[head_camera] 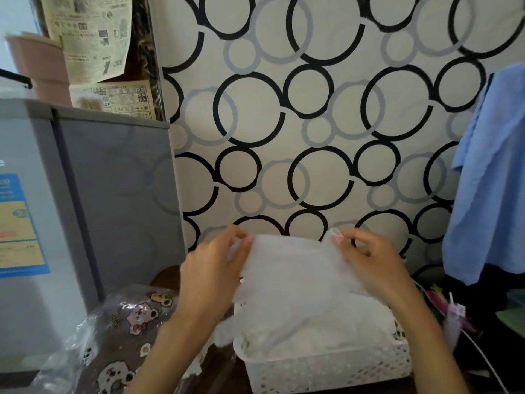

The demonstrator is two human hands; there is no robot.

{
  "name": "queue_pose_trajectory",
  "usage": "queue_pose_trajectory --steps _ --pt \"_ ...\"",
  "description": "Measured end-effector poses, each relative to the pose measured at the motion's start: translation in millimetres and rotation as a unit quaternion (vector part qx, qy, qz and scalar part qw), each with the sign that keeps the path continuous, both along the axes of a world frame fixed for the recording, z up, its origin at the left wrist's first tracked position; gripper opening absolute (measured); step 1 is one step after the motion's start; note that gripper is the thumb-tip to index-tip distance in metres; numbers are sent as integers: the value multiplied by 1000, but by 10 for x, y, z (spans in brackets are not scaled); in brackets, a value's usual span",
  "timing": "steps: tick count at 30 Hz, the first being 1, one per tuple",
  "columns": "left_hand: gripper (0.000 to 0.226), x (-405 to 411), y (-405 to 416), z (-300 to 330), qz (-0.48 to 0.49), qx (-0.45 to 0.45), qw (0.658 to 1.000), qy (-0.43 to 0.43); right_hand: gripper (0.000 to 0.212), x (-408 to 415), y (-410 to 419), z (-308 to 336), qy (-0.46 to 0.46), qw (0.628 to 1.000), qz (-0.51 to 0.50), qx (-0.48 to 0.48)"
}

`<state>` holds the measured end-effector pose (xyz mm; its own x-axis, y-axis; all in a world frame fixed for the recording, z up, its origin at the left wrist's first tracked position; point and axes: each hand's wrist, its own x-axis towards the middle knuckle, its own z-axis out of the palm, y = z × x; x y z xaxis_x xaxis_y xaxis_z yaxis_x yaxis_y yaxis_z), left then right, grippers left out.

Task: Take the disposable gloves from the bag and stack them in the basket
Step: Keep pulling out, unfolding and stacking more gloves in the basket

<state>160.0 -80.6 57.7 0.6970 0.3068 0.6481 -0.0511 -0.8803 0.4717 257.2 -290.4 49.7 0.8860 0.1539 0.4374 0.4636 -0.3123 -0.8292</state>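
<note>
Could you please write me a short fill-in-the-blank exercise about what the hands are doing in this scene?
1. Both hands, left hand and right hand, hold a translucent ____ above the basket.
2. The basket's colour is ____.
3. The clear bag lies to the ____ of the basket.

Missing words: glove; white; left

Legible text: none I can read. Newspaper sheets (93, 38) at ten o'clock, fridge sticker (17, 223) at nine o'clock: print blurred.
</note>
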Motion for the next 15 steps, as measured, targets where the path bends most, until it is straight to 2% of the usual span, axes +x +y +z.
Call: queue_pose_trajectory --steps 3,6,9,12,15 --pt "18 352 24 -152 -28 60 982 178 19 225 -42 -328 24 989 -81 -117" --pt "25 683 19 -377 -22 123 961 248 20 310 -48 -526 43 974 -161 -155" --pt "27 824 31 -469 13 148 964 219 21 319 -58 -559 37 969 -202 -140" --pt "23 841 96 -499 31 132 978 157 22 325 -70 -555 38 967 -215 -130" --pt "24 741 165 -499 -48 57 992 98 26 369 -115 -556 85 966 -191 -151"
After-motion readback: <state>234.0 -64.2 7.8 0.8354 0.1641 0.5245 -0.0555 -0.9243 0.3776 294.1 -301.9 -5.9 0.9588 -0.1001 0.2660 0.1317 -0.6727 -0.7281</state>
